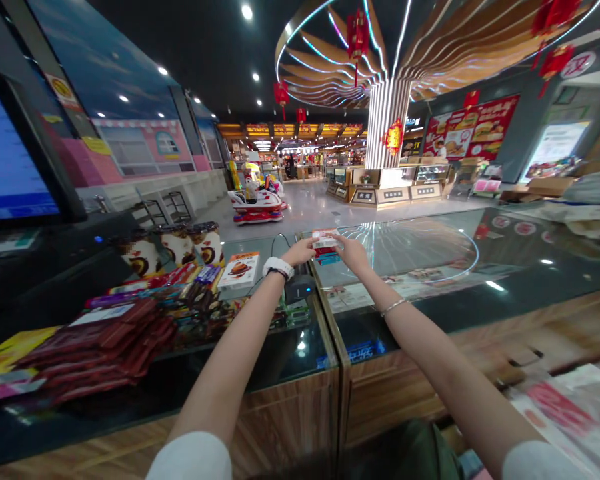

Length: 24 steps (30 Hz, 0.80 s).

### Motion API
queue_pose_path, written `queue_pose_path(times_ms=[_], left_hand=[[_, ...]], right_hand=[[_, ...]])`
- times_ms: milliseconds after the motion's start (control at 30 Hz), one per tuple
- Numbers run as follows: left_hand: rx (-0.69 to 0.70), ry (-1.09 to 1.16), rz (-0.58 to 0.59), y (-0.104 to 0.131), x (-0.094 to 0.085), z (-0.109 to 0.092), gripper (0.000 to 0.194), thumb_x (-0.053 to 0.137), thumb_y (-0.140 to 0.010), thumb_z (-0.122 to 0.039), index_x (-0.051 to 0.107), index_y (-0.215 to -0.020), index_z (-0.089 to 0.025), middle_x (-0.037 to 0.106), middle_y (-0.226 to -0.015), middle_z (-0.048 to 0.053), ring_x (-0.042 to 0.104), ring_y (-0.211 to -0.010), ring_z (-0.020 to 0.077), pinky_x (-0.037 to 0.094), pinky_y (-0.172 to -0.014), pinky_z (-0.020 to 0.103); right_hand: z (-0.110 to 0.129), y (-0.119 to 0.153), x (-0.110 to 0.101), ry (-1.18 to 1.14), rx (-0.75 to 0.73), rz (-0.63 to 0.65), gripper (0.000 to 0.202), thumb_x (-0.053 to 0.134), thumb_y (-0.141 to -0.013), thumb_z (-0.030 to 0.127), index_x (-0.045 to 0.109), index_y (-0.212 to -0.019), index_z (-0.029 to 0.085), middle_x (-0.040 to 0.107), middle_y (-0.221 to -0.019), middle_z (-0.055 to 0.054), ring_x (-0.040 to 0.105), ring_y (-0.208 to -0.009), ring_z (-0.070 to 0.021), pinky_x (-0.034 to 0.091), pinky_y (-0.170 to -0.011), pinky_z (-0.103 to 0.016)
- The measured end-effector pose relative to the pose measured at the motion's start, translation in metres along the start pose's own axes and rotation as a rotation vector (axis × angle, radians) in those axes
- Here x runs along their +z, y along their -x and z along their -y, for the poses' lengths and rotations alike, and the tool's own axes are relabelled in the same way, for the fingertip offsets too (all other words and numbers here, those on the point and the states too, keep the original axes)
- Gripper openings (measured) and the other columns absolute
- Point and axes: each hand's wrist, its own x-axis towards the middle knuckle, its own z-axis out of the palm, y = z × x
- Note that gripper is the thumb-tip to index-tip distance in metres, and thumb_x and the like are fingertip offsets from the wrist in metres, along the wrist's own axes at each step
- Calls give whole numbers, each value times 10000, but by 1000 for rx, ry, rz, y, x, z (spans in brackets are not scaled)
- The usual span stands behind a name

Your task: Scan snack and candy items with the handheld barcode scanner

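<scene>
- Left hand [300,252] and right hand [353,253] clamped on opposite ends of small box [325,234], probably to keep it level.
- Box is at glass counter [505,300]'s far side; can't tell if touching.
- Red packs [105,347] stacked left, likely for compactness.

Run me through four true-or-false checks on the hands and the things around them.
1. The left hand and the right hand both touch the small box. True.
2. The left wrist is bare. False: it wears a white band.
3. A thin bracelet circles the right forearm. True.
4. Nothing lies left of the left hand. False: a white box with an orange picture does, as do dark red packets.
</scene>
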Motion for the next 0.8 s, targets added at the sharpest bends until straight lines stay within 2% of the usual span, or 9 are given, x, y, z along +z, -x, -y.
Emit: queue_pose_path(times_ms=[67, 133, 267, 367, 467, 600, 800], left_hand=[[26, -30, -39, 10, -5, -4, 639, 545, -697, -28, 600, -1331, -84, 695, -1267, 120, 653, -1127, 226, 489, -1003, 314], [110, -131, -158, 22, -10, -5, 590, 567, -750, -53, 601, -1333, -133, 662, -1329, 100, 615, -1211, 225, 441, -1086, 336], [235, -253, -324, 50, -24, 3, 510, 637, -796, -108, 600, -1300, -177, 646, -1321, 93, 579, -1251, 226, 436, -1108, 392], [322, -308, -390, 72, -36, 14, 432, 647, -834, -145, 611, -1262, -187, 624, -1319, 96, 568, -1260, 218, 432, -1114, 403], [351, -376, -447, 93, -45, 23, 340, 634, -866, -167, 647, -1202, -216, 640, -1283, 75, 574, -1237, 214, 448, -1092, 409], [354, -507, -466, 112, -53, 29, 317, 642, -872, -184, 678, -1182, -242, 677, -1212, 65, 580, -1193, 230, 460, -1058, 432], [355, -576, -444, 117, -56, 26, 295, 639, -880, -193, 691, -1168, -232, 709, -1172, 63, 604, -1136, 225, 457, -1030, 392]], right_hand=[[5, 2, -6, 13, -38, -48, 386, 537, -961, 341, 629, -1333, 296, 774, -954, -85, 718, -947, -271, 547, -869, -390], [12, 6, -13, 25, -79, -66, 384, 512, -980, 366, 622, -1342, 297, 774, -937, -86, 718, -924, -263, 541, -851, -367], [33, 15, -25, 31, -158, -40, 418, 468, -1006, 379, 579, -1398, 285, 765, -1039, -119, 710, -951, -284, 518, -846, -361], [50, 25, -29, -6, -226, -26, 422, 466, -1010, 370, 568, -1411, 289, 744, -1138, -123, 702, -980, -293, 502, -846, -355], [64, 35, -29, -27, -285, -26, 396, 479, -1009, 366, 594, -1383, 308, 747, -1135, -109, 699, -981, -283, 491, -847, -343], [72, 45, -25, -57, -336, -49, 365, 509, -996, 376, 640, -1330, 307, 741, -1161, -99, 691, -1005, -290, 496, -862, -363], [68, 48, -15, -200, -392, -89, 312, 569, -965, 347, 681, -1252, 293, 699, -1272, -70, 670, -1098, -279, 513, -926, -394]])
